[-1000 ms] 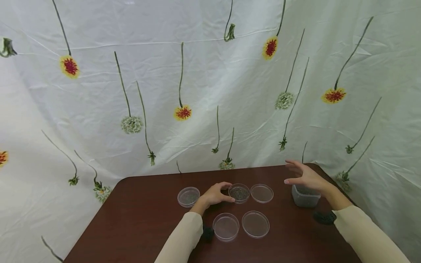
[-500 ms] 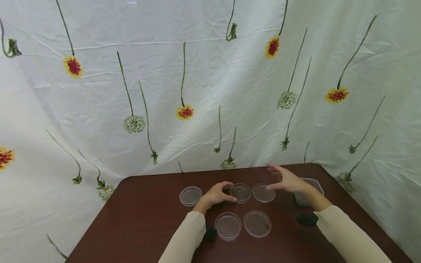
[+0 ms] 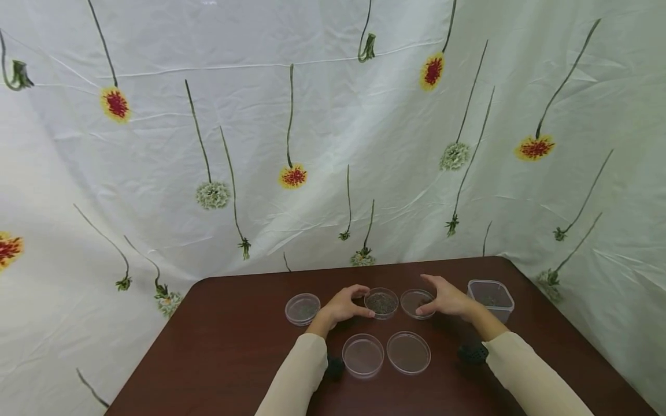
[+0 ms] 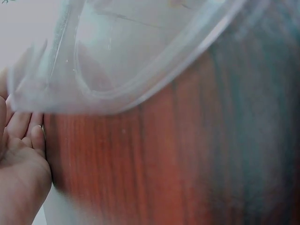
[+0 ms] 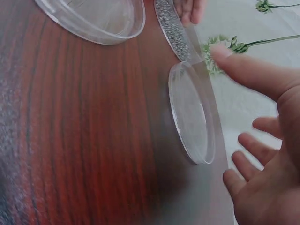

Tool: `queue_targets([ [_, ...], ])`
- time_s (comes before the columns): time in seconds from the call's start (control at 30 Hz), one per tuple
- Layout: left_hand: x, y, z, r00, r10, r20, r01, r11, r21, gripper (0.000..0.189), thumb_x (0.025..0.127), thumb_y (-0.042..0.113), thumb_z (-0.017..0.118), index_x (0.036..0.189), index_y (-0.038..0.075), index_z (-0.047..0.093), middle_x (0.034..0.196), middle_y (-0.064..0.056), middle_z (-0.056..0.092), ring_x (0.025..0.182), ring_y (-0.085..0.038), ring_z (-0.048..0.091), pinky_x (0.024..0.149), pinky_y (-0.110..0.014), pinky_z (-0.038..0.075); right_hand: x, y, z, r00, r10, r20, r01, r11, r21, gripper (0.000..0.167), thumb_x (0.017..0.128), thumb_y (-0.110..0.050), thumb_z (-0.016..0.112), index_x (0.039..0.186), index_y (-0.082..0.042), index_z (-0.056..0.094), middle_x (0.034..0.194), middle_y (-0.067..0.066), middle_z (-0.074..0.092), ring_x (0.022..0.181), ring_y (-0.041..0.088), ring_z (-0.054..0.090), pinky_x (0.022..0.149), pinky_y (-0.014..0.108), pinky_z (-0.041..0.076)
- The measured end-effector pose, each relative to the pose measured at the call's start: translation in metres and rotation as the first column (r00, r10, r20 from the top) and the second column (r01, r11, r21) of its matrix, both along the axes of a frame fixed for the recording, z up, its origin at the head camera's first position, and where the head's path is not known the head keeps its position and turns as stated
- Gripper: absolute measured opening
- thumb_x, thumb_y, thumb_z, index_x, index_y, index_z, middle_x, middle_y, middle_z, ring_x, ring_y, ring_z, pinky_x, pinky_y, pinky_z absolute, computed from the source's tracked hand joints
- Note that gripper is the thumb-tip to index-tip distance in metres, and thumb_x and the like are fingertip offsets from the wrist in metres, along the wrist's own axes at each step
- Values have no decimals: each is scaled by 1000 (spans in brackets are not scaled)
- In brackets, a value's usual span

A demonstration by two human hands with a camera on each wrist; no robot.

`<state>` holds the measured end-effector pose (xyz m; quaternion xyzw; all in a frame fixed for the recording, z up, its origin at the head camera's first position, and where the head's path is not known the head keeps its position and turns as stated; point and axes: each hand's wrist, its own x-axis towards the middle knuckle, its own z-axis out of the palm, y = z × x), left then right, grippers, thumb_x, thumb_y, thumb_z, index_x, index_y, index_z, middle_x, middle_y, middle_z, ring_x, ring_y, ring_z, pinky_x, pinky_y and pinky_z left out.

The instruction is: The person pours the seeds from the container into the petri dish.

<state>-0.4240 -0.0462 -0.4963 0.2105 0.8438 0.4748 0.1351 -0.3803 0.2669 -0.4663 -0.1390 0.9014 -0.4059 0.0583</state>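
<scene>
My left hand [image 3: 343,306] grips the left side of a clear petri dish [image 3: 384,317] filled with dark grey granules, thumb at the near rim and fingers at the far one. In the right wrist view its fingertips [image 5: 190,11] show beside the granules. My right hand [image 3: 448,300] spreads thumb and fingers around the right side of a shallow clear petri dish [image 3: 414,300] next to the filled one. A gap shows between this hand and the dish [image 5: 190,115] in the right wrist view. Another clear dish [image 4: 117,101] looms large in the left wrist view, partly covering the left hand.
Two clear petri dishes, one at front left [image 3: 363,355] and one at front right [image 3: 408,352], lie nearer me. Another clear dish [image 3: 302,309] sits left of my left hand. A clear plastic tub [image 3: 502,315] with dark contents stands behind my right wrist on the brown table [image 3: 218,352].
My right hand has moved left and down from above the plastic tub to the shallow dish, uncovering the tub. The left hand has stayed at the filled dish.
</scene>
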Motion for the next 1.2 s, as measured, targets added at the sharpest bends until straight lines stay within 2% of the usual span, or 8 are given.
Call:
queue_targets([
  [0.17, -1, 1, -1, 1000, -6, 3, 6, 1000, -5, 66, 88, 21, 86, 146, 10, 57, 148, -12, 54, 140, -33, 45, 112, -52, 39, 2, 2, -8, 999, 6, 40, -10, 994, 112, 112, 75, -25, 95, 153, 17, 27, 153, 42, 25, 139, 60, 26, 109, 69, 31],
  [0.33, 0, 2, -3, 1000, -27, -15, 27, 1000, -12, 66, 90, 22, 85, 148, 12, 55, 150, -13, 52, 141, -33, 44, 112, -53, 38, 3, 3, -14, 1000, 7, 5, -8, 980, 199, 101, 75, -26, 96, 149, 14, 41, 145, 35, 38, 131, 54, 35, 104, 66, 37],
  [0.57, 4, 3, -3, 999, -32, -27, 32, 999, -5, 65, 90, 18, 85, 147, 9, 56, 149, -15, 52, 141, -36, 44, 112, -55, 37, 2, 0, -17, 1000, 10, -20, -7, 986, 164, 91, 73, -24, 96, 143, 11, 50, 134, 28, 47, 123, 47, 41, 100, 63, 39],
  [0.77, 9, 4, -4, 999, -40, -3, 40, 999, -25, 66, 90, 23, 85, 148, 12, 55, 150, -13, 52, 141, -34, 44, 112, -54, 38, 1, 0, -20, 1000, -18, 12, 17, 997, 81, 91, 72, -17, 95, 142, 14, 47, 137, 33, 40, 116, 43, 47, 97, 58, 43],
  [0.9, 8, 2, -5, 999, -35, -11, 35, 999, -24, 64, 90, 21, 85, 147, 12, 56, 149, -12, 53, 141, -34, 44, 112, -54, 37, -1, -3, -17, 1000, -4, 27, 3, 1000, 25, 92, 73, -14, 94, 142, 17, 42, 141, 35, 38, 118, 45, 48, 99, 57, 42],
  [1.07, 6, -1, -2, 999, -42, -14, 41, 999, -34, 65, 91, 22, 84, 148, 13, 55, 151, -13, 51, 142, -34, 43, 112, -54, 37, -5, -7, -13, 1000, 20, -1, -20, 1000, -4, 95, 73, -15, 94, 145, 16, 40, 143, 33, 47, 130, 49, 46, 104, 60, 41],
  [1.2, 4, -3, 0, 999, -44, -8, 43, 998, -45, 65, 92, 22, 83, 149, 14, 54, 152, -12, 50, 143, -33, 42, 113, -53, 37, -8, -11, -10, 999, 44, -21, -45, 997, -59, 94, 77, -14, 91, 148, 15, 38, 143, 31, 49, 131, 48, 47, 104, 61, 41],
])
